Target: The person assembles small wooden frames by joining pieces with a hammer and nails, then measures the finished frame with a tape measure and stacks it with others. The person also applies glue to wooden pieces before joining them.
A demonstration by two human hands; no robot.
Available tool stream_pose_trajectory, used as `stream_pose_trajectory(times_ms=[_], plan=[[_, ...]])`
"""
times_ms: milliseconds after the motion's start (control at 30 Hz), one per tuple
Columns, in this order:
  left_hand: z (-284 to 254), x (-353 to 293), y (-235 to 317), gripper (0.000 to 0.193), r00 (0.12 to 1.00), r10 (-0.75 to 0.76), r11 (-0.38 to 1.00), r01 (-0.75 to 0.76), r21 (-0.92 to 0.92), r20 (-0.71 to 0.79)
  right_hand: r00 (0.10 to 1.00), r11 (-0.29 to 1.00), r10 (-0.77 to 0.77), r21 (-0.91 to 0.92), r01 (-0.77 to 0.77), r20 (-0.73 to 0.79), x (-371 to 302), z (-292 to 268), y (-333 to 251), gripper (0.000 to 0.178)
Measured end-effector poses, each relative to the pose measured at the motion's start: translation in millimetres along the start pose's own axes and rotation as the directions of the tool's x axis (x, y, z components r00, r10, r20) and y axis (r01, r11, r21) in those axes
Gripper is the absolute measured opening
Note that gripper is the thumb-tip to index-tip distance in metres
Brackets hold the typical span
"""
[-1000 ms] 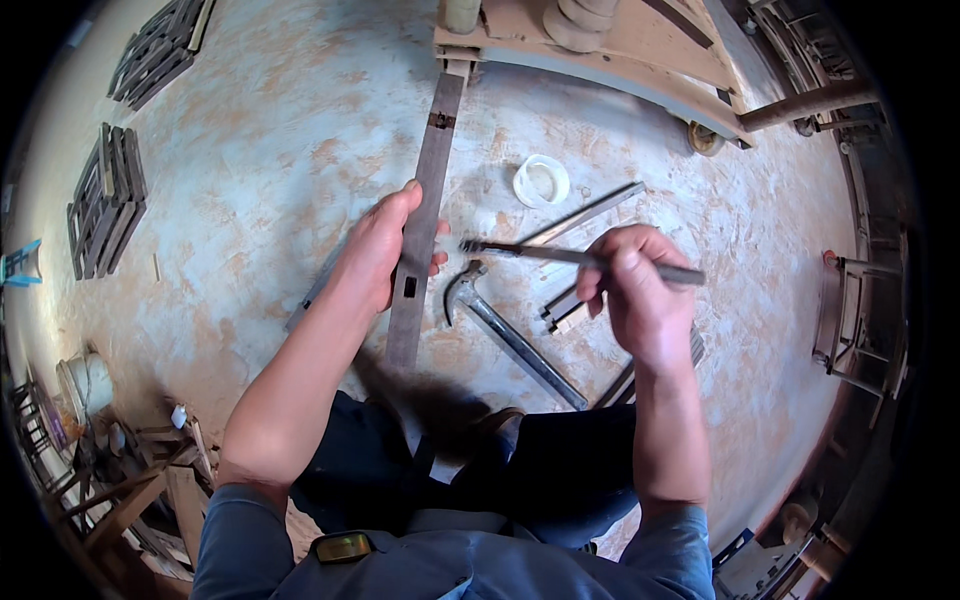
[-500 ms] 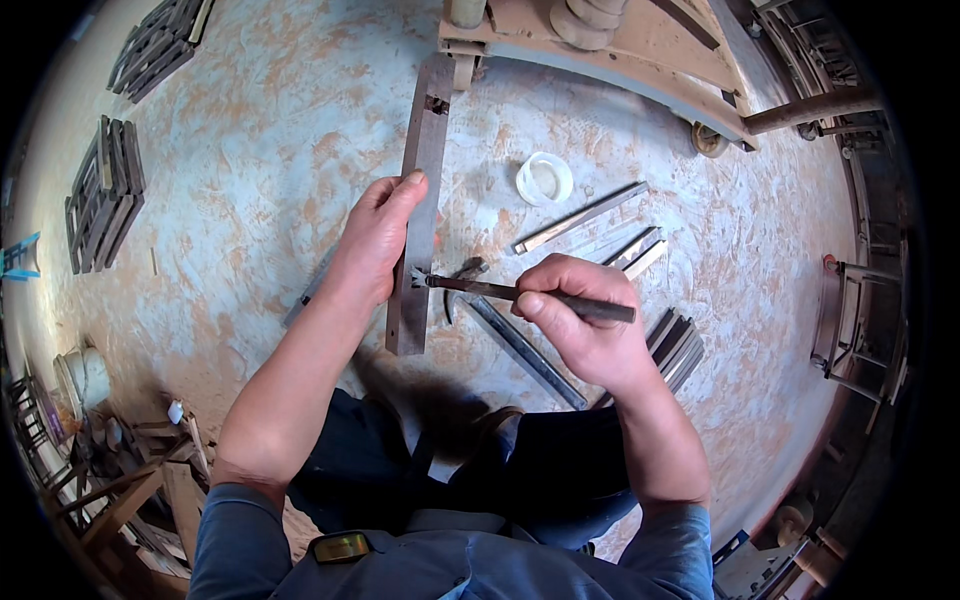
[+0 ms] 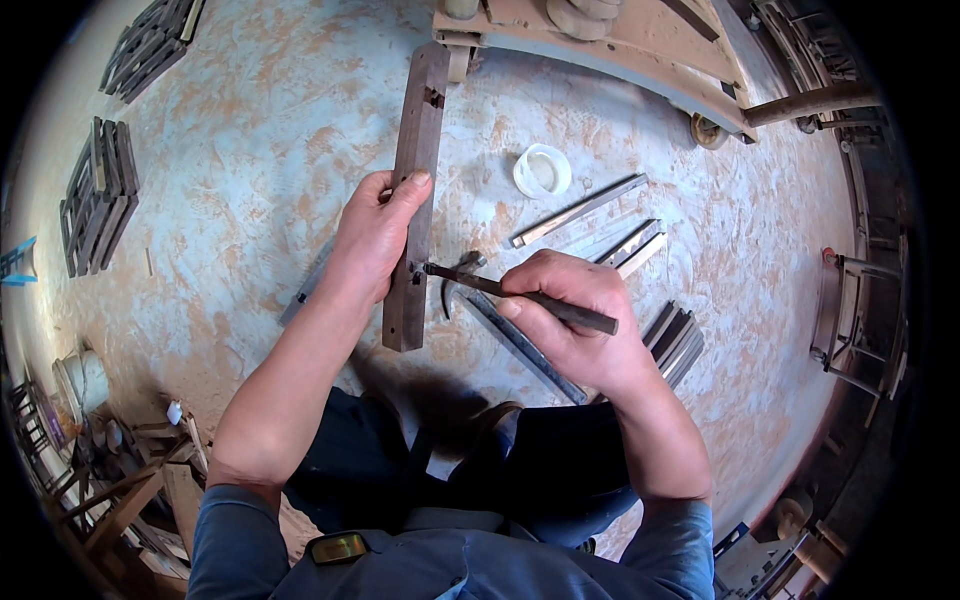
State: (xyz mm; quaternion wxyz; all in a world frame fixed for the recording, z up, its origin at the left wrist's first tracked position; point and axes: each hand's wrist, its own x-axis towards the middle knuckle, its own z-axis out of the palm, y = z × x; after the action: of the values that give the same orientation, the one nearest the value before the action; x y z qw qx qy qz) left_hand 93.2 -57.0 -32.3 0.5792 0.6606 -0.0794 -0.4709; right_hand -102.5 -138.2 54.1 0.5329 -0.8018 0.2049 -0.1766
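Left of the translucent white plastic tub (image 3: 542,171), the left hand (image 3: 372,235) closes its grip mid-length around a long, dark-brown, slotted wooden bar (image 3: 418,140), likely stiff, moderately heavy and best held there, while the right hand (image 3: 580,280) pinches a slim, dark brush-like tool (image 3: 472,281).

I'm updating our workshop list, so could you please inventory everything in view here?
wooden bar: one, dark brown, centre
slim tool: one, dark, tip at bar
claw hammer: one, dark, floor
tub: one, whitish, floor
wooden strips: several, dark and pale, floor
frame stacks: two, dark, upper left
wheeled platform: one, tan, top
bucket: one, white, left
unclear object: one, blue, left
wooden pieces: uncounted, brown, edges
clothes: uncounted, blue and dark, bottom
left hand: one, bare, on bar
right hand: one, bare, on tool
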Motion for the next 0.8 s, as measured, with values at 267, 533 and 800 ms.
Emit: stream_pose_trajectory(times_ms=[267, 533, 800], plan=[[-1, 1, 2, 0.042, 0.999, 0.041, 0.999, -0.042, -0.036, -0.024, 0.999, 0.999, 0.049, 0.006, -0.049, 0.013, -1, 3, 1, 0.01], [-6, -2, 11, 0.038, 0.996, -0.065, 0.986, 0.075, -0.15, 0.065, 0.909, 0.863, 0.402, 0.287, -0.416, 0.107, -3, 2, 5, 0.015], [-12, -2, 14, 0.036, 0.977, -0.109, 0.967, 0.147, -0.209, 0.181, 0.89, 0.777, 0.452, 0.465, -0.424, 0.056, -3, -5, 11, 0.014]])
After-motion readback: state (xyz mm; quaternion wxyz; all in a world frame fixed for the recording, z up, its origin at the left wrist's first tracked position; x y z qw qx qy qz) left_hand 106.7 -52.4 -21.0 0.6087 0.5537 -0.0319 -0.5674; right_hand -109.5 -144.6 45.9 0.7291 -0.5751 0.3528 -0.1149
